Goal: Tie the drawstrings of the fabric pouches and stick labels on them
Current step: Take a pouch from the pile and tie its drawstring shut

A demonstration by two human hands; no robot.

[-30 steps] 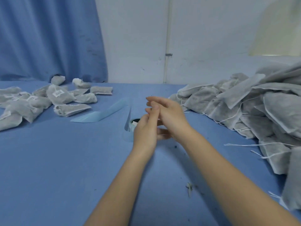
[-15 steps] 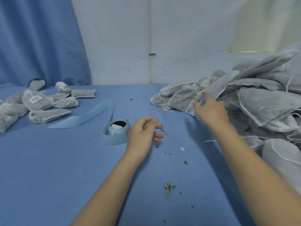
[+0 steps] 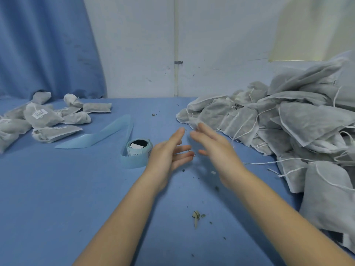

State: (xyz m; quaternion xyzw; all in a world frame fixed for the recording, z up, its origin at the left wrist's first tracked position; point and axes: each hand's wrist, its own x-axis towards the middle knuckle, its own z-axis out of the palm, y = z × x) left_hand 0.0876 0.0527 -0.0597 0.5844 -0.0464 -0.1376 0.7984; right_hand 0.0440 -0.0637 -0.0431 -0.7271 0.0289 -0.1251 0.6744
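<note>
Table (image 3: 57,189), blue cloth: carried all stock. Untied pouches (image 3: 288,127): large heap along its right edge. Finished pouches (image 3: 44,116): smaller lot, far-left corner. Label roll (image 3: 138,149): mid-table, just left of your hands. Your right hand (image 3: 217,148): blurred, fingers apparently straight, holding nothing. Your left hand (image 3: 169,152): fingers loose, empty. Step: between pouches; next, draw one from the heap's near edge.

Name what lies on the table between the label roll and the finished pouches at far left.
In the head view, the roll's pale blue backing strip trails toward the finished pouches.
</note>
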